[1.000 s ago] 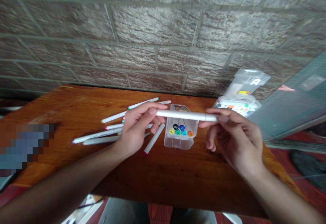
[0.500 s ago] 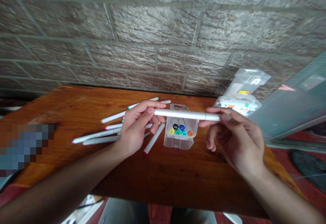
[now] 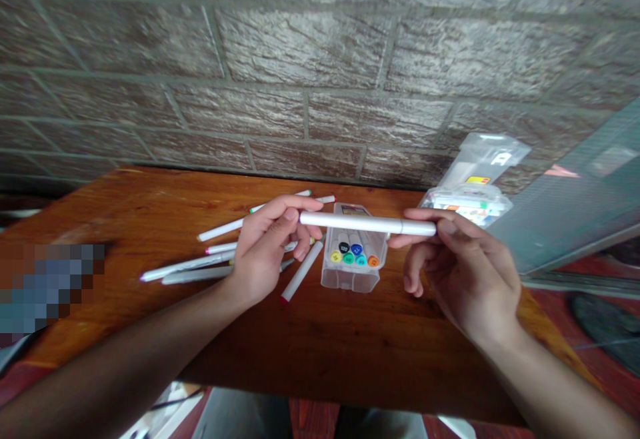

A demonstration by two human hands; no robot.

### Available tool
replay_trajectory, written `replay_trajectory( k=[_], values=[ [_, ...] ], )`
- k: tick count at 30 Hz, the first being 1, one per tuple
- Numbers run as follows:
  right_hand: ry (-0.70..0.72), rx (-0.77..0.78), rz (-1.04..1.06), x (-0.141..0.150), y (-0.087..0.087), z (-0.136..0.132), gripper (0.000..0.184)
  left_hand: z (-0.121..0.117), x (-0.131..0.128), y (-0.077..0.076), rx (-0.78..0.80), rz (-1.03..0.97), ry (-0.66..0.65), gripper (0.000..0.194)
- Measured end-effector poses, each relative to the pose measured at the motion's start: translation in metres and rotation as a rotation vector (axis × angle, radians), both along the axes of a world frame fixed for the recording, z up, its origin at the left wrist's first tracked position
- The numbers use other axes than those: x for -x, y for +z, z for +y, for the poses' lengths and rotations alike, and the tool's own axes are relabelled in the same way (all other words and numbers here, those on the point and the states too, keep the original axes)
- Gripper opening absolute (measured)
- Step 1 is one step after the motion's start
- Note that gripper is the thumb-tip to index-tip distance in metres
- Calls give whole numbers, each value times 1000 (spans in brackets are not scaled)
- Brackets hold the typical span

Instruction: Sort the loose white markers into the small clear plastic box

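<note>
A white marker [image 3: 365, 223] is held level between my two hands, above the table. My left hand [image 3: 267, 242] pinches its left end with thumb and fingers. At the other end, the fingertips of my right hand [image 3: 465, 266] close on the marker's tip. Below and behind it stands a clear plastic case [image 3: 350, 282] with several markers inside, their round ends yellow, green, blue, black and orange. Beside the case lies a loose marker [image 3: 303, 271] with a red end. More white markers [image 3: 220, 228] lie scattered around and behind my left hand, which partly hides them.
A second clear case [image 3: 483, 166] with its lid raised stands at the back right of the wooden table [image 3: 320, 346]. A brick wall [image 3: 330, 116] rises behind the table. At the left edge is a blurred-out object [image 3: 45, 296].
My left hand has shifted slightly to the left, and more of the marker shows at both ends. Both hands keep their pinch on it. The cases and loose markers stay put.
</note>
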State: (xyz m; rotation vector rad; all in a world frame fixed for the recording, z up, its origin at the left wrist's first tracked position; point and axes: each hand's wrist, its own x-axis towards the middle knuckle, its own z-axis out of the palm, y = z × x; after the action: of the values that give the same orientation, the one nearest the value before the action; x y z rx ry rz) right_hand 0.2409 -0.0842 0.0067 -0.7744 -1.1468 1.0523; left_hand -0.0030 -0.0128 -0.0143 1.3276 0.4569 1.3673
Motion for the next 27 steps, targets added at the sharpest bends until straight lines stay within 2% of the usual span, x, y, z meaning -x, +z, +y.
replay_trajectory(
  k=[11, 18, 27],
  values=[
    [19, 16, -9, -1, 3, -1, 24, 0, 3, 1, -23, -20, -48, 24],
    [-63, -1, -44, 1, 3, 0, 24, -2, 2, 0, -30, 68, 27, 26],
    [-139, -25, -119, 2, 1, 0, 22, -3, -1, 3, -94, 144, 86, 19]
  ],
)
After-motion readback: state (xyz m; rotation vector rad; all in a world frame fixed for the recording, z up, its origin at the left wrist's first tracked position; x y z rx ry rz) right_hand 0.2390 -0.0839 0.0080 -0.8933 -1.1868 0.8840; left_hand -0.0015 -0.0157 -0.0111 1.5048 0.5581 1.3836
